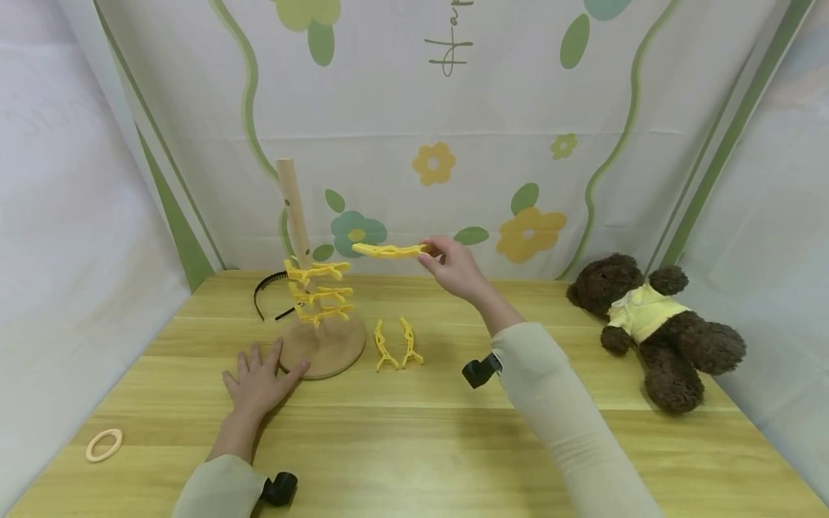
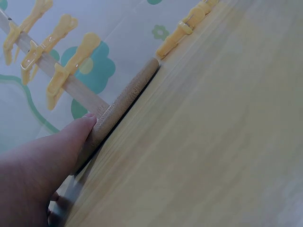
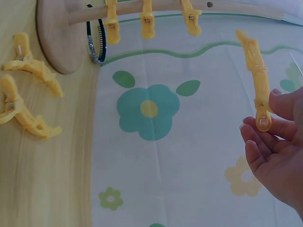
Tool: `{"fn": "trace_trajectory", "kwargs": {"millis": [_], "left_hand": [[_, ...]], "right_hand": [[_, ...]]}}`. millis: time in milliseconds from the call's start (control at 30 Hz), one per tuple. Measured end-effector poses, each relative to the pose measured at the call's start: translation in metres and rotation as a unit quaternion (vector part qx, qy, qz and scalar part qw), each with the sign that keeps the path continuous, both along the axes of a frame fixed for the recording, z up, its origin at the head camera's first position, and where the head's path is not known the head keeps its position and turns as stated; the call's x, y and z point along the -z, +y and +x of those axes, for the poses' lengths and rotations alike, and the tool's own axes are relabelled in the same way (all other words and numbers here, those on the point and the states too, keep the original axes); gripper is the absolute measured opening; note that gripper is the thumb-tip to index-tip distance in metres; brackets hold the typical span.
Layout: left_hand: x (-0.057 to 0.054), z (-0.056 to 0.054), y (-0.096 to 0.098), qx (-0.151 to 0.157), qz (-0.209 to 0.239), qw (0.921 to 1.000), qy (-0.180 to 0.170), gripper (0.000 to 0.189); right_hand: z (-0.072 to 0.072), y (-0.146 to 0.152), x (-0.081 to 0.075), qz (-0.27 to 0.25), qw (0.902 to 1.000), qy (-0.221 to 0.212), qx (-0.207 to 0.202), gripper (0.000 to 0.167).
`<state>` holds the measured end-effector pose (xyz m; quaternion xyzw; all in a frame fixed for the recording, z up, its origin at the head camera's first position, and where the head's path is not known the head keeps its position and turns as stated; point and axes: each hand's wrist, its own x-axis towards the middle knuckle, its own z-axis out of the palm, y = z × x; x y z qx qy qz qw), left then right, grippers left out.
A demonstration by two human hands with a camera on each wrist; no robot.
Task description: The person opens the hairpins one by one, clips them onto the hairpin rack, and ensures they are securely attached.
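Between thumb and fingers my right hand (image 1: 455,270) pinches the end of a yellow hair clip (image 1: 388,251), held level in the air to the right of a wooden post (image 1: 294,208). Three more yellow clips (image 3: 147,21) are clamped on the post, one above another. My left hand (image 1: 255,385) lies spread on the table, its thumb touching the rim of the round wooden base (image 1: 350,352). In the left wrist view that thumb (image 2: 78,130) rests against the base. Two loose yellow clips (image 1: 409,344) lie side by side on the table, right of the base.
A black headband (image 1: 262,291) lies behind the post. The light wooden ring (image 1: 103,445) is near the table's left edge. At the right lies a dark brown teddy bear (image 1: 648,316) in a yellow top. A patterned cloth (image 1: 492,93) hangs behind the table.
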<state>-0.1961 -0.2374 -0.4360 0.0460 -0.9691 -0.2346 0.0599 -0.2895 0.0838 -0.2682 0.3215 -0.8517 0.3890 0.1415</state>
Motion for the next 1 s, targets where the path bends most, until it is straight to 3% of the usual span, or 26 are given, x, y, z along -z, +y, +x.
{"fn": "trace_trajectory", "kwargs": {"millis": [133,333,700,1000], "left_hand": [[0.002,-0.001,-0.001,0.0,-0.002,1.0,0.002,0.087],[0.002,-0.001,-0.001,-0.001,-0.003,1.0,0.004,0.087],[0.0,0.0,0.0,0.0,0.0,1.0,0.007,0.086],[-0.003,0.002,0.001,0.0,0.001,1.0,0.004,0.084]], "right_hand": [[-0.002,-0.011,-0.011,-0.002,0.9999,0.01,-0.002,0.02],[-0.004,-0.032,-0.021,-0.031,0.9993,-0.016,-0.015,0.017],[-0.01,-0.078,-0.018,-0.049,0.9971,-0.056,-0.016,0.014],[-0.009,-0.103,-0.017,-0.032,0.9971,-0.069,-0.004,0.016]]}}
